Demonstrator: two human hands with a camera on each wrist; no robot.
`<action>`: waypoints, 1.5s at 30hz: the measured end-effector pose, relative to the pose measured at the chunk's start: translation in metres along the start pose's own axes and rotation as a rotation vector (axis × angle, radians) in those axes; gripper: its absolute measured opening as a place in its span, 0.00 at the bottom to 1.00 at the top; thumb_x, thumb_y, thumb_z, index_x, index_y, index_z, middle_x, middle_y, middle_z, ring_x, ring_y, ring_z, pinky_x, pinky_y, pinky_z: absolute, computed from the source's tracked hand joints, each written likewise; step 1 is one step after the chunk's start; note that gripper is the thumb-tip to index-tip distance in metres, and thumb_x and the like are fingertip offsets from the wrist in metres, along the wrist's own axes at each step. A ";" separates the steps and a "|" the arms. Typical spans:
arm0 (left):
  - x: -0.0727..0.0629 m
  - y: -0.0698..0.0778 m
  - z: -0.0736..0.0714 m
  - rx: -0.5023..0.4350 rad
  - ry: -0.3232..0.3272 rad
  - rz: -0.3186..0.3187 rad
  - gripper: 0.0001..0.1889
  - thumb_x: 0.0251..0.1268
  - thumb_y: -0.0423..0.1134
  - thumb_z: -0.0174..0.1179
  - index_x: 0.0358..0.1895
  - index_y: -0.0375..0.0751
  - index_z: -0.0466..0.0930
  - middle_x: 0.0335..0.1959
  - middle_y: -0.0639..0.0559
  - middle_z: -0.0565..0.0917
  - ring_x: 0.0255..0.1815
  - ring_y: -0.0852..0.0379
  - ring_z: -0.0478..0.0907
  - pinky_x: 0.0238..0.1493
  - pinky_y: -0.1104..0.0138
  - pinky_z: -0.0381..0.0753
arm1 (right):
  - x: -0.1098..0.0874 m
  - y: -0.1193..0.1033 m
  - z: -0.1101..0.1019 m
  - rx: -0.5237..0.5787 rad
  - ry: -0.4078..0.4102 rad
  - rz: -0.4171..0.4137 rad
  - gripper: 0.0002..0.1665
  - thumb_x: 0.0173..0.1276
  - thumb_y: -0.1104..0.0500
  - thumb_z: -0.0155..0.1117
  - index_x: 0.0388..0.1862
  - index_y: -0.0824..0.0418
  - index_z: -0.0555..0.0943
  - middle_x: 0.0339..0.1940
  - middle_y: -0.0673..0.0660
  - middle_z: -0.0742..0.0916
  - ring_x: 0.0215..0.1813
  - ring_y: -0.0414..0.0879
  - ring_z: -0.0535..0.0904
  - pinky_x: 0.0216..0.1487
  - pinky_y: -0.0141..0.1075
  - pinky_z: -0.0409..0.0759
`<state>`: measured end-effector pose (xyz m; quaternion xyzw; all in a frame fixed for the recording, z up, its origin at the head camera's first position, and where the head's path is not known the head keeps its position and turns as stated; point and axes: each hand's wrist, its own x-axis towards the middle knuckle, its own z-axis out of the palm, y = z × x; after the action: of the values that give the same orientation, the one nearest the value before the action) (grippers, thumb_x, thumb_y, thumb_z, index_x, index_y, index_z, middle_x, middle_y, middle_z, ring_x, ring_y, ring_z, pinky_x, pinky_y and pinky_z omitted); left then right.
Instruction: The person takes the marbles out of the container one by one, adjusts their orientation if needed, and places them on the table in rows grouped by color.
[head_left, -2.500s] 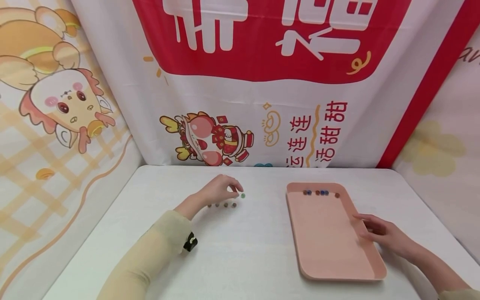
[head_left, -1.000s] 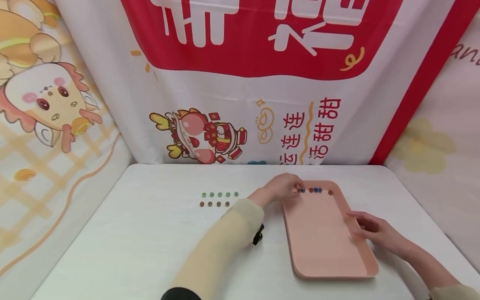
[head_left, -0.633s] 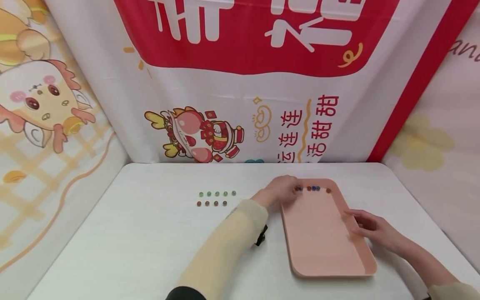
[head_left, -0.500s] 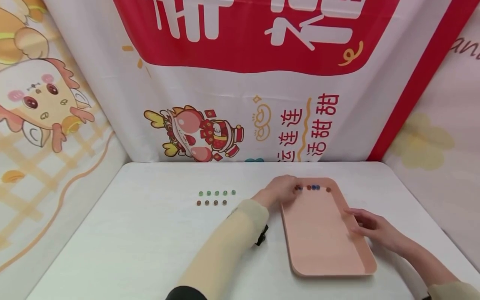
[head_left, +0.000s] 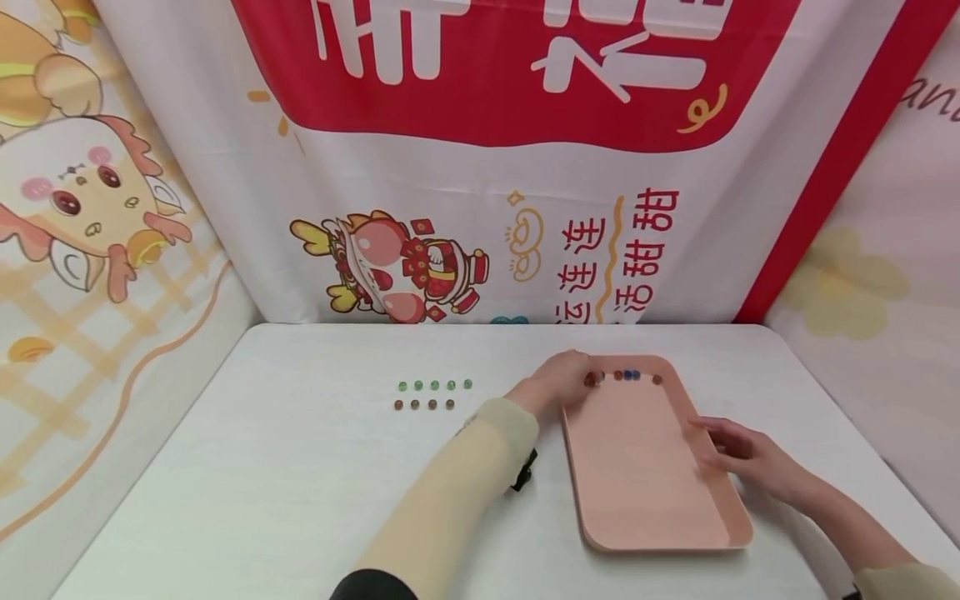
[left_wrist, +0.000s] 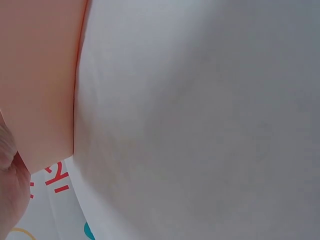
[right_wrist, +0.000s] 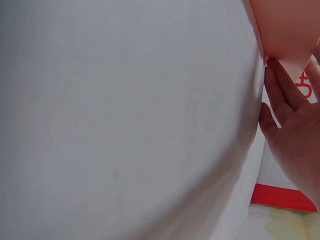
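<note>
Showing at the left hand [head_left: 559, 378]: a brown bead [head_left: 590, 379] (inside the tray [head_left: 651, 475]).

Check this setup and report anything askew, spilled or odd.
The dragon figure at the back lies sideways and the antlered cartoon animal at left is upside down, odd for printed decorations. The green marbles and brown marbles on the table sit in tidy rows; I see no spill.

On my feed, the white fabric banner [head_left: 465, 179] shows sideways red Chinese characters, 运连连 [head_left: 580, 271] and 活甜甜 [head_left: 647, 250]. Large white characters on its red printed panel [head_left: 495, 108] are cropped. I read black "an" on the pale right-hand fabric wall [head_left: 862, 192], cut off by the edge.
</note>
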<state>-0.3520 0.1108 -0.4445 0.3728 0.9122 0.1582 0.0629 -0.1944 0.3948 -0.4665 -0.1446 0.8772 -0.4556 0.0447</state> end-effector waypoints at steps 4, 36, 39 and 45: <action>-0.003 0.000 -0.002 0.006 0.003 -0.005 0.09 0.64 0.29 0.60 0.40 0.49 0.83 0.35 0.61 0.79 0.38 0.63 0.72 0.47 0.73 0.71 | 0.001 0.000 0.001 -0.004 0.001 -0.006 0.31 0.68 0.62 0.65 0.67 0.70 0.69 0.60 0.66 0.78 0.52 0.25 0.73 0.47 0.25 0.76; -0.050 -0.001 -0.031 -0.324 0.246 0.198 0.09 0.63 0.35 0.66 0.45 0.41 0.86 0.36 0.59 0.84 0.38 0.67 0.77 0.43 0.76 0.75 | -0.001 -0.001 0.003 -0.005 0.008 -0.004 0.30 0.68 0.60 0.65 0.66 0.68 0.70 0.59 0.49 0.80 0.52 0.25 0.73 0.47 0.25 0.75; -0.063 0.000 -0.032 -0.339 0.259 0.241 0.08 0.63 0.35 0.66 0.44 0.41 0.85 0.36 0.59 0.84 0.38 0.69 0.77 0.46 0.73 0.77 | -0.003 0.000 0.003 0.005 0.004 -0.006 0.30 0.68 0.61 0.64 0.66 0.68 0.70 0.58 0.42 0.79 0.52 0.25 0.73 0.47 0.24 0.75; -0.086 -0.004 -0.031 -0.400 0.254 0.276 0.08 0.62 0.34 0.66 0.44 0.43 0.85 0.37 0.60 0.85 0.38 0.71 0.76 0.44 0.68 0.80 | -0.004 0.000 0.003 0.007 0.009 -0.029 0.29 0.68 0.62 0.64 0.66 0.70 0.70 0.57 0.42 0.80 0.52 0.25 0.74 0.47 0.24 0.75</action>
<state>-0.3006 0.0408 -0.4166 0.4509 0.8038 0.3880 -0.0017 -0.1905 0.3937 -0.4689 -0.1552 0.8736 -0.4600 0.0348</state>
